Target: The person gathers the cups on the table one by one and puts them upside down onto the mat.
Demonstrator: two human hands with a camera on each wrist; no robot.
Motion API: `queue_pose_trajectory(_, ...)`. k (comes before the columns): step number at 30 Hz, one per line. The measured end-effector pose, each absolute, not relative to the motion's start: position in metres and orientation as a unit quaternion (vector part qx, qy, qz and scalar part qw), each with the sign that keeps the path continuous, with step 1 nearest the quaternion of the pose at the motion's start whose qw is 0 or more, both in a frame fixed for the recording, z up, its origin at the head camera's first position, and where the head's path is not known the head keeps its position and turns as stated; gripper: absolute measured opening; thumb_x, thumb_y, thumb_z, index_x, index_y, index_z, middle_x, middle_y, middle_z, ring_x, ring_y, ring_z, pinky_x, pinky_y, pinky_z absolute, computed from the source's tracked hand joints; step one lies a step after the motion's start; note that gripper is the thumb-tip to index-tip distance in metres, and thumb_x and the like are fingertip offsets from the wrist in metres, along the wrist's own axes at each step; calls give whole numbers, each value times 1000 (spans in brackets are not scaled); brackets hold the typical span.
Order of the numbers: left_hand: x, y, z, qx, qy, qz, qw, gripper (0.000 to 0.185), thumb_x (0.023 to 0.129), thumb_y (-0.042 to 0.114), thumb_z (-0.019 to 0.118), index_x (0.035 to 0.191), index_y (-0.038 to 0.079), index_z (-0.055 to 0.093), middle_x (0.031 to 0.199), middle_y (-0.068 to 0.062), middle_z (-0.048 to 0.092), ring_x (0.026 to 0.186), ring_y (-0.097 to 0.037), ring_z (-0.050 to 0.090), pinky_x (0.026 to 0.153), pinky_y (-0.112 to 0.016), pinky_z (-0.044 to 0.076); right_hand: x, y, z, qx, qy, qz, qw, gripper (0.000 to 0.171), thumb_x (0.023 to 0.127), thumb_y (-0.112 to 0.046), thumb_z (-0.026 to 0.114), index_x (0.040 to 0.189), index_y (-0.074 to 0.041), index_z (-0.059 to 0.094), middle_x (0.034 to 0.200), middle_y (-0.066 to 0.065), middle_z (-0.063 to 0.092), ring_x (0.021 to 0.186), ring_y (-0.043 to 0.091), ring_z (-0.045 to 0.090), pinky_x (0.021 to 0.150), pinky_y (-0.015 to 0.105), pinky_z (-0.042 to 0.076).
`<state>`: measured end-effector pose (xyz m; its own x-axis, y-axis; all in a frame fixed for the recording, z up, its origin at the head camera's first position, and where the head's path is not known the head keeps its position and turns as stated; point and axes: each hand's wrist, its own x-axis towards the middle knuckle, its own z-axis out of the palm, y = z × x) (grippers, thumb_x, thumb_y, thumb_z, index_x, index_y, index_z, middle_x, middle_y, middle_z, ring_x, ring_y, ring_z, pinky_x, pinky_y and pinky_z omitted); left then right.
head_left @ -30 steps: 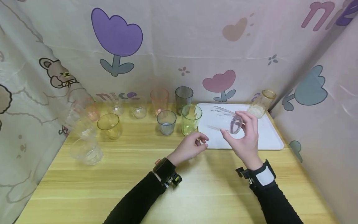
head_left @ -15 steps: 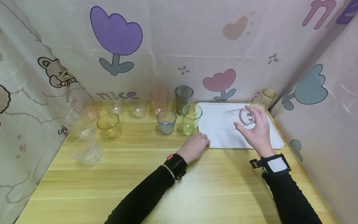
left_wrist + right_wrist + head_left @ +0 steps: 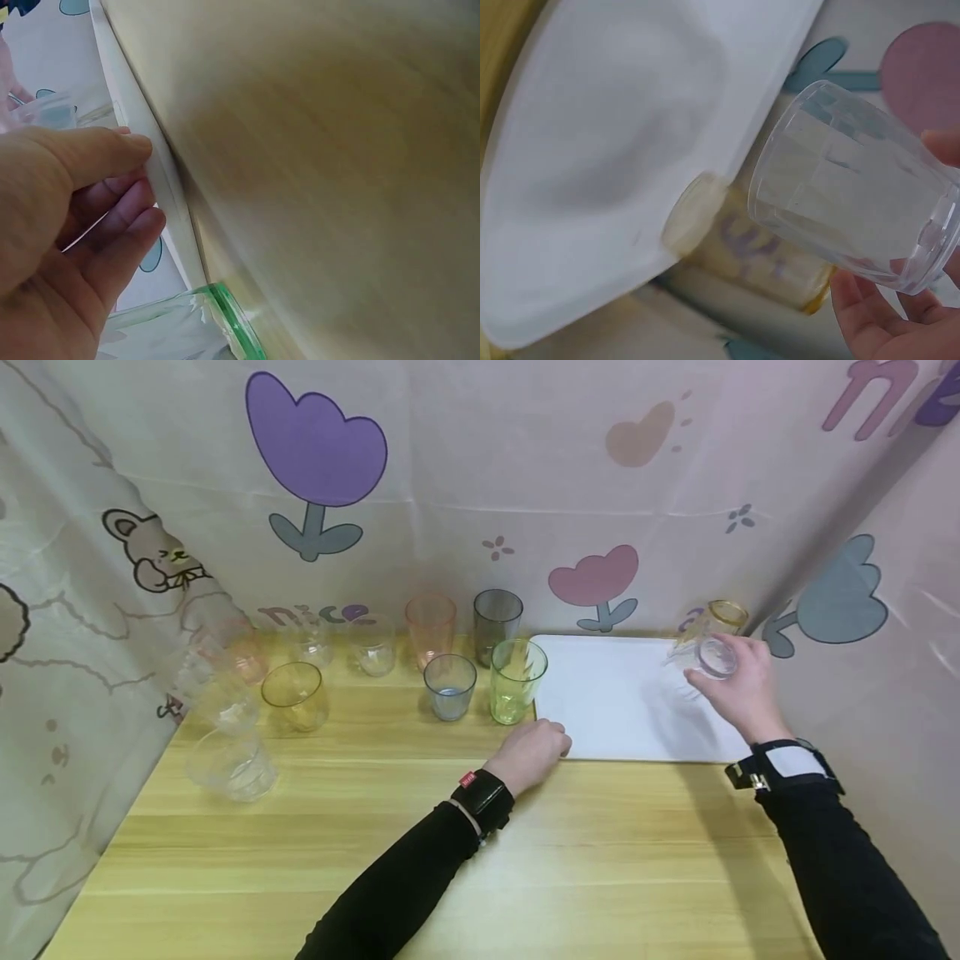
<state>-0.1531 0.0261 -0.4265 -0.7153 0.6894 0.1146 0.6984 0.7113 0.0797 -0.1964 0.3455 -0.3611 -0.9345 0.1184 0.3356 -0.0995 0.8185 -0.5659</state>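
Note:
My right hand (image 3: 722, 675) grips a clear plastic cup (image 3: 709, 657) tilted on its side, above the back right corner of the white tray (image 3: 615, 702). The right wrist view shows that clear cup (image 3: 855, 187) held from below by my fingers (image 3: 870, 315), just beside a yellow-tinted cup (image 3: 742, 251) that stands upside down on the tray (image 3: 607, 150). This yellow cup (image 3: 722, 612) sits at the tray's far right corner. My left hand (image 3: 551, 742) lies at the tray's front left corner, thumb and curled fingers (image 3: 139, 217) pinching the tray's rim (image 3: 124, 112).
A green cup (image 3: 516, 681) stands close to the tray's left edge, also seen as a green cup (image 3: 217, 322) by my left hand. Further left stand blue-grey (image 3: 448, 687), grey (image 3: 495, 620), pink (image 3: 430, 625), amber (image 3: 294, 696) and several clear cups (image 3: 231, 766). Printed curtains wall the table.
My right hand carried the clear cup from the tray's front middle to its back right corner beside the yellow cup. My left hand slid forward onto the tray's corner.

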Motion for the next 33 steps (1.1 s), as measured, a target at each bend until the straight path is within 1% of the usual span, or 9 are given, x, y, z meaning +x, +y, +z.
queue_pose_trajectory(4,-153,25,-427,-376,-924,-62,37,25,90,-1,69,96,21,80,95,8,71,89,-11,69,73,-22,56,-206,362,-362,-26,-946,283,153,72,90,-20,77,150,6,45,146,38,33,130,55,37,104,69,33)
queue_pose_trajectory(9,-155,26,-429,-375,-924,-64,37,23,91,1,69,97,21,80,97,7,72,90,-12,69,75,-23,56,-214,375,-368,-39,-955,262,135,74,92,-23,75,152,7,43,145,41,33,129,56,36,102,68,33)
queue_pose_trajectory(15,-155,26,-431,-374,-924,-67,34,21,93,4,68,98,20,80,96,7,72,90,-12,68,76,-23,56,-219,385,-374,-71,-959,250,112,75,94,-26,73,152,9,40,152,42,27,135,60,31,109,73,31)
queue_pose_trajectory(21,-154,27,-430,-373,-925,-66,35,21,94,5,68,99,21,80,96,7,72,90,-11,68,75,-22,55,-224,395,-382,-94,-961,244,90,76,94,-26,73,152,10,38,155,43,22,139,62,27,112,75,27)
queue_pose_trajectory(25,-154,27,-429,-373,-925,-65,33,21,94,4,68,99,20,80,96,7,72,90,-11,68,75,-21,55,-226,402,-387,-98,-962,240,81,78,94,-28,73,153,9,38,153,44,23,137,64,28,111,76,27)
queue_pose_trajectory(31,-155,26,-431,-371,-926,-68,33,20,95,6,68,100,21,80,98,7,72,91,-11,67,77,-22,55,-229,408,-395,-94,-966,227,80,77,93,-31,72,151,9,40,149,46,27,131,65,33,106,76,31)
queue_pose_trajectory(33,-155,26,-432,-370,-926,-71,33,20,95,7,67,100,21,80,98,7,72,91,-12,67,77,-22,55,-229,410,-397,-95,-966,226,80,77,93,-31,71,151,9,40,150,46,26,132,65,33,106,76,30)
